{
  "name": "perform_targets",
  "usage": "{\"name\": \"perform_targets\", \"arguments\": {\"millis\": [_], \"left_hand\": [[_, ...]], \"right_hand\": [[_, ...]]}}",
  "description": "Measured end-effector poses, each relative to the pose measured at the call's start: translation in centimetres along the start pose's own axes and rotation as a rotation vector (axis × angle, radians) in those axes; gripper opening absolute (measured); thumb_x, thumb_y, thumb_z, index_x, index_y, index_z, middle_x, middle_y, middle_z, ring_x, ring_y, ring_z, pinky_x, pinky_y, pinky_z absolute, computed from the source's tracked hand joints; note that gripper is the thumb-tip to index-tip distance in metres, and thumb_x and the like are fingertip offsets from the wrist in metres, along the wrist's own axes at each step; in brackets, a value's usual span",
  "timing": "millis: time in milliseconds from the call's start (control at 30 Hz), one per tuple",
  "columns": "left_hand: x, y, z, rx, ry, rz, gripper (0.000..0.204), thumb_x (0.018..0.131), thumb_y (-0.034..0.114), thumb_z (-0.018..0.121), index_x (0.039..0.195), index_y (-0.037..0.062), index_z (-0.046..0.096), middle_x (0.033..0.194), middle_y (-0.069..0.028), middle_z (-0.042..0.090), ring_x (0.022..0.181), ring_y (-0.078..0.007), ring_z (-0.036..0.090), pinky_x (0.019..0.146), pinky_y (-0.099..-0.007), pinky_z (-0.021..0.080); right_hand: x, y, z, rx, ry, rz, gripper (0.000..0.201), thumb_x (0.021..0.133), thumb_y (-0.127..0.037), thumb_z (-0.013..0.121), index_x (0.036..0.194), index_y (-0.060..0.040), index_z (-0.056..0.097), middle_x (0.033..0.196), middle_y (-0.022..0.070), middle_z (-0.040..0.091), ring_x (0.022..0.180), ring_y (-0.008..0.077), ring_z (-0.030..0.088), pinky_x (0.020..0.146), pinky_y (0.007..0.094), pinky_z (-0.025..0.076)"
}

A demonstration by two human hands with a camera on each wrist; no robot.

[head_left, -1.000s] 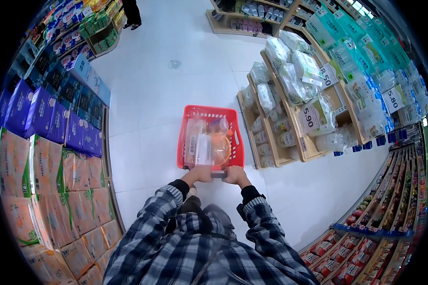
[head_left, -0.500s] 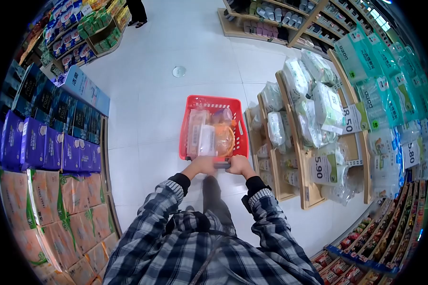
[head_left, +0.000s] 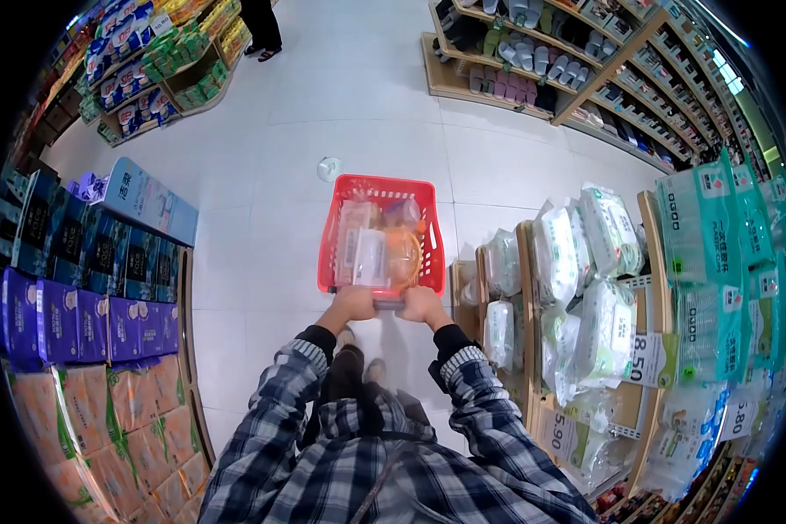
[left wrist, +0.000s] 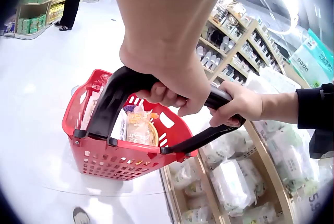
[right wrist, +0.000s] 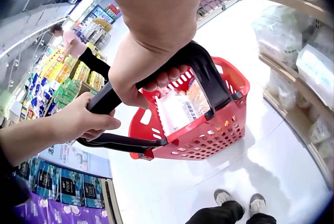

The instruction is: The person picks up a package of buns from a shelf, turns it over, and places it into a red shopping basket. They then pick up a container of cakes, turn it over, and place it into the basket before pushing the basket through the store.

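Note:
Both hands grip the black handle [left wrist: 104,109] of a red shopping basket [head_left: 327,253] in front of the body. The left hand [head_left: 354,304] wraps its fingers round the handle on the left. Beside it, the right hand [head_left: 422,306] grips the right part of the bar, its fingers curled under in the right wrist view. Inside the basket lie several packaged goods: a white pack with printed text [right wrist: 177,113], a clear wrapped pack on the left, and an orange, round-edged item [head_left: 402,253] on the right. Their lower parts are hidden by the basket walls.
Purple packs [head_left: 79,323] and orange tissue packs [head_left: 92,406] are stacked along the left. On the right stands a wooden shelf [head_left: 530,349] of plastic-wrapped goods with price cards. Slippers [head_left: 524,54] fill a rack ahead. A person in black trousers [head_left: 260,26] stands far ahead, left.
The wearer has walked forward with the basket; the shelves on both sides have slid back toward the body, and the slipper rack looks nearer. Both hands still hold the handle.

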State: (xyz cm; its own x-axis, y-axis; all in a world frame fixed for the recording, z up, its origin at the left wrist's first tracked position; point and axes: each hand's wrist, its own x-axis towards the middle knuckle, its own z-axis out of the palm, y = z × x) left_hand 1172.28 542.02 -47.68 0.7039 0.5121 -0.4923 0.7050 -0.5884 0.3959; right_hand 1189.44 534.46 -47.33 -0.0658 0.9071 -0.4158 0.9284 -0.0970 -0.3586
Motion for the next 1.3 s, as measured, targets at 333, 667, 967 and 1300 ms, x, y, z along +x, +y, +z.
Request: {"name": "perform_targets", "arguments": {"millis": [333,667,967,1300], "left_hand": [[15.8,-5.2,-11.9,-0.010,0.169,-0.006,0.027,0.064,0.028,0.060,0.081,0.0074,0.065,0.079,-0.0144,0.063,0.077,-0.0304,0.061,0.069,-0.0417,0.048],[29.1,-9.0,-21.6,-0.049,0.538,0.126,0.029,0.066,0.025,0.066,0.083,0.0041,0.055,0.075,-0.0125,0.060,0.073,-0.0292,0.060,0.064,-0.0413,0.046],[39.9,-13.6,-32.4,0.042,0.433,-0.030,0.018,0.068,0.023,0.064,0.076,0.0077,0.062,0.070,-0.0122,0.062,0.070,-0.0295,0.061,0.062,-0.0421,0.047],[52.1,-17.7,-41.8,0.077,0.636,-0.073,0.023,0.061,0.015,0.070,0.074,0.0047,0.055,0.071,-0.0117,0.059,0.070,-0.0297,0.059,0.061,-0.0416,0.045]], "right_hand": [[17.2,5.8,-11.9,-0.070,0.020,0.017,0.031,0.058,-0.031,0.063,0.079,-0.0087,0.065,0.074,0.0141,0.063,0.073,0.0293,0.062,0.066,0.0399,0.050],[31.0,8.9,-17.6,-0.128,0.568,-0.005,0.042,0.063,-0.011,0.059,0.104,-0.0038,0.049,0.091,0.0114,0.054,0.086,0.0278,0.053,0.076,0.0412,0.037],[46.0,13.4,-24.4,-0.189,0.633,-0.125,0.025,0.072,-0.012,0.054,0.096,-0.0064,0.051,0.092,0.0102,0.054,0.092,0.0251,0.053,0.078,0.0412,0.037],[59.3,18.1,-33.9,-0.130,0.614,-0.275,0.015,0.076,-0.010,0.048,0.090,-0.0070,0.051,0.088,0.0117,0.054,0.096,0.0271,0.051,0.084,0.0433,0.035]]}}
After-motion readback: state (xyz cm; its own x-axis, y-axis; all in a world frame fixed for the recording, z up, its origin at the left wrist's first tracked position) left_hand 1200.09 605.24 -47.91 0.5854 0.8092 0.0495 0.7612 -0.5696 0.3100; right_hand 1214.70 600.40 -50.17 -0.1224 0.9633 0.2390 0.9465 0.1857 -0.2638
